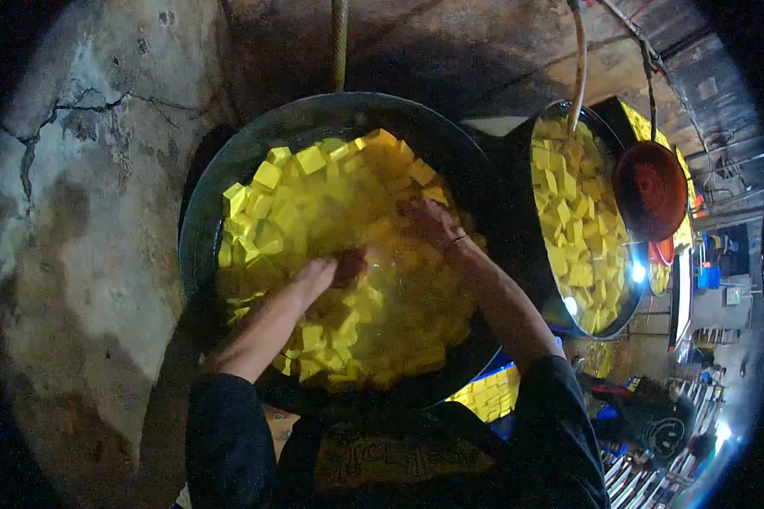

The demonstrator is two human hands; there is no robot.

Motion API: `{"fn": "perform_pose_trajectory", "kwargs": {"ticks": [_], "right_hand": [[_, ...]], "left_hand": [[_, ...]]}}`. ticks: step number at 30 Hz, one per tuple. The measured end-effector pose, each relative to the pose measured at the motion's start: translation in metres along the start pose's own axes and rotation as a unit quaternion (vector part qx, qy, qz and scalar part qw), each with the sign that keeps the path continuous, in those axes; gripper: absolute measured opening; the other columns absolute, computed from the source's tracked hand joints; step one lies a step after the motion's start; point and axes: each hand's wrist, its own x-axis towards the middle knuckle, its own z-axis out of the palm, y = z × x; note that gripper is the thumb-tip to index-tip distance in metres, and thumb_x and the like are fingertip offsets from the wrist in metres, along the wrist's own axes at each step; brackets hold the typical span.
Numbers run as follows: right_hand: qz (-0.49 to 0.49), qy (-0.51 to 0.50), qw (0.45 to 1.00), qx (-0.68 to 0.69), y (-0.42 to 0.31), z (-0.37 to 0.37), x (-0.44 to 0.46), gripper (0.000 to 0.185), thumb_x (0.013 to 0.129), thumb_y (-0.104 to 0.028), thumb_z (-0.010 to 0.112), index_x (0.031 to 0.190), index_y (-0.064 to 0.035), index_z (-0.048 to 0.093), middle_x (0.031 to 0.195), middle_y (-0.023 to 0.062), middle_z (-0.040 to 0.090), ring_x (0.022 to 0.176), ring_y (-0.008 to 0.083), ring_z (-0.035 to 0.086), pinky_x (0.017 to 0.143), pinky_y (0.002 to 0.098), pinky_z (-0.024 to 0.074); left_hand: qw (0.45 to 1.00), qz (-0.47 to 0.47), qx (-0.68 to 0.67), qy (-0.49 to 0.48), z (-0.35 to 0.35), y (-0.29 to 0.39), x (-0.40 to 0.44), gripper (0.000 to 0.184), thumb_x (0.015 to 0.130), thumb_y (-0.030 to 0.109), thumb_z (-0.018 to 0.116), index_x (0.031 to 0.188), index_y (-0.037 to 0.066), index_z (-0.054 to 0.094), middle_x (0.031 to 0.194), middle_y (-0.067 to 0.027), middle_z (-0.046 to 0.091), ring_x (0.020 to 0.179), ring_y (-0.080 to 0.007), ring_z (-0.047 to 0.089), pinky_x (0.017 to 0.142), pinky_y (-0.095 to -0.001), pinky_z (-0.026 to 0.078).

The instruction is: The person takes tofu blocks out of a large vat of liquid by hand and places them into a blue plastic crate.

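Observation:
A large round dark vat (197, 246) in front of me holds cloudy yellow liquid and many yellow blocks (267, 175) that look like tofu. My left hand (335, 268) dips into the liquid near the vat's middle, its fingers stretched out and partly under the surface. To the right and a little farther off, my right hand (433, 224), a thin dark band at the wrist, reaches in beside the blocks along the far right side. Its fingers look extended and hold no block that I can see. Liquid blurs the fingertips of both hands.
A second vat (626, 319) of yellow blocks stands to the right, with a red-brown bowl (651, 191) by its edge. A hose (580, 64) hangs into it. A cracked wall (102, 254) is at left. More yellow blocks (491, 394) sit at lower right, near another person (654, 424).

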Motion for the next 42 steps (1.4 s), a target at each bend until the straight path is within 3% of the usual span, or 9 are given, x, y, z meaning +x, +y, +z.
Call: {"fn": "perform_pose_trajectory", "kwargs": {"ticks": [11,19,21,22,26,31,35,37,42], "right_hand": [[-0.068,0.042,0.864,0.498,0.049,0.054,0.041,0.047,0.086,-0.038,0.057,0.121,-0.0081,0.048,0.121,0.0101,0.05,0.108,0.0238,0.051,0.092,0.0381,0.0436],[-0.342,-0.028,0.597,0.725,0.012,0.019,-0.035,0.045,0.091,-0.027,0.051,0.13,-0.0064,0.041,0.129,0.0117,0.047,0.112,0.027,0.051,0.097,0.0387,0.0414],[-0.228,0.084,0.824,0.513,-0.012,0.008,-0.032,0.038,0.087,-0.022,0.056,0.119,-0.0028,0.05,0.116,0.0114,0.056,0.107,0.0255,0.054,0.092,0.0361,0.0432],[-0.136,0.118,0.933,0.311,-0.034,-0.009,-0.039,0.033,0.085,-0.019,0.06,0.112,-0.0007,0.056,0.108,0.0113,0.061,0.103,0.0246,0.056,0.088,0.0346,0.0443],[-0.241,0.135,0.791,0.546,-0.037,-0.003,-0.044,0.037,0.082,-0.026,0.064,0.109,-0.0011,0.058,0.11,0.0138,0.061,0.107,0.0261,0.054,0.089,0.0356,0.0435],[0.005,0.417,0.909,-0.004,-0.064,0.047,-0.02,0.049,0.087,-0.032,0.057,0.124,-0.0035,0.046,0.117,0.0194,0.056,0.112,0.0323,0.05,0.092,0.0386,0.0404],[-0.005,0.182,0.882,0.435,-0.062,0.015,-0.045,0.052,0.088,-0.036,0.051,0.129,-0.0045,0.042,0.126,0.0222,0.048,0.114,0.0331,0.049,0.094,0.0435,0.0387],[-0.108,0.284,0.91,0.283,-0.044,0.05,-0.048,0.052,0.088,-0.034,0.05,0.13,-0.0054,0.041,0.126,0.0235,0.047,0.115,0.0305,0.049,0.095,0.045,0.0383],[-0.059,-0.031,0.992,-0.109,-0.024,0.135,-0.027,0.066,0.083,-0.047,0.057,0.13,-0.0044,0.039,0.125,0.018,0.048,0.115,0.0277,0.047,0.098,0.0431,0.0353]], "left_hand": [[0.95,0.143,-0.256,0.106,-0.013,0.008,-0.012,0.046,0.084,0.018,0.057,0.127,0.012,0.043,0.134,-0.0162,0.036,0.119,-0.0277,0.043,0.102,-0.0354,0.036],[0.644,-0.138,-0.713,0.242,-0.017,0.069,0.003,0.056,0.076,0.051,0.053,0.12,0.016,0.053,0.13,-0.0091,0.043,0.127,-0.0201,0.029,0.108,-0.0434,0.01],[0.649,-0.141,-0.661,0.348,-0.012,0.083,0.012,0.053,0.076,0.049,0.055,0.116,0.014,0.055,0.123,-0.01,0.05,0.115,-0.0234,0.044,0.103,-0.0442,0.026],[0.517,-0.177,-0.802,0.242,-0.028,0.1,0.005,0.04,0.087,0.042,0.046,0.112,0.012,0.056,0.112,-0.0134,0.056,0.101,-0.0244,0.053,0.085,-0.0409,0.045],[0.306,0.058,-0.922,0.229,-0.024,0.116,0.012,0.026,0.09,0.027,0.045,0.099,0.006,0.057,0.088,-0.008,0.06,0.077,-0.0193,0.059,0.069,-0.032,0.051],[0.193,0.106,-0.952,0.211,-0.034,0.141,-0.006,0.027,0.088,0.025,0.046,0.098,0.002,0.056,0.088,-0.0066,0.061,0.08,-0.0179,0.059,0.073,-0.0311,0.051],[0.161,0.103,-0.954,0.23,-0.037,0.123,-0.013,0.043,0.086,0.041,0.043,0.107,0.006,0.054,0.105,-0.0124,0.055,0.099,-0.0262,0.054,0.085,-0.0443,0.048],[0.102,-0.024,-0.94,0.324,-0.056,0.11,-0.021,0.051,0.082,0.047,0.037,0.104,0.007,0.057,0.107,-0.0144,0.058,0.102,-0.0302,0.052,0.086,-0.0502,0.043],[0.168,0.115,-0.932,0.301,-0.096,0.069,-0.044,0.049,0.084,0.044,0.035,0.108,0.007,0.055,0.112,-0.0141,0.056,0.104,-0.033,0.05,0.089,-0.0525,0.04]]}}
